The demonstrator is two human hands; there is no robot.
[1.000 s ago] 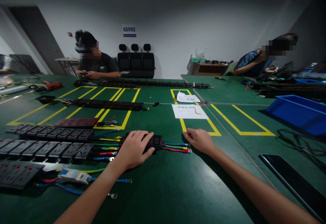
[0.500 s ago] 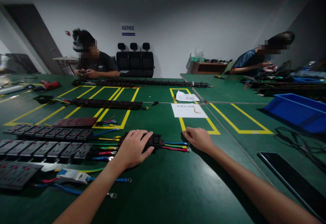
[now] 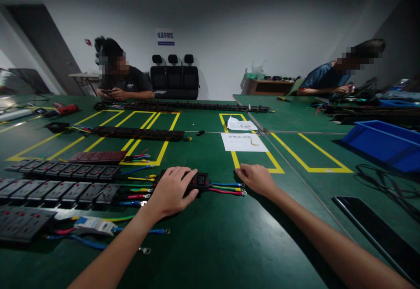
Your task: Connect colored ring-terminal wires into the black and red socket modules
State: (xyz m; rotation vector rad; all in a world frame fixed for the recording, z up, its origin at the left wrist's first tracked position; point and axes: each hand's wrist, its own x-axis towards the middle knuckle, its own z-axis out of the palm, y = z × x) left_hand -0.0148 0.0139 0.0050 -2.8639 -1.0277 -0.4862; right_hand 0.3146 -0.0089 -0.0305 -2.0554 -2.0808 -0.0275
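Black socket module (image 3: 201, 179) lies at table centre, just past the forearms, with blue, green and red leads (image 3: 227, 188) running out toward 3 o'clock. Left hand (image 3: 171, 192) rests flat over its 9 o'clock end, fingers spread and draped on it. Right hand (image 3: 257, 179) sits at 3 o'clock beyond the lead tips, fingers loosely curled on the green table (image 3: 210, 245), holding nothing. Rows of grey socket modules (image 3: 62, 184) lie at 9 o'clock.

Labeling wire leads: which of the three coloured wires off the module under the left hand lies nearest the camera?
The red wire; the green-yellow and blue ones lie behind it, farther from the camera.
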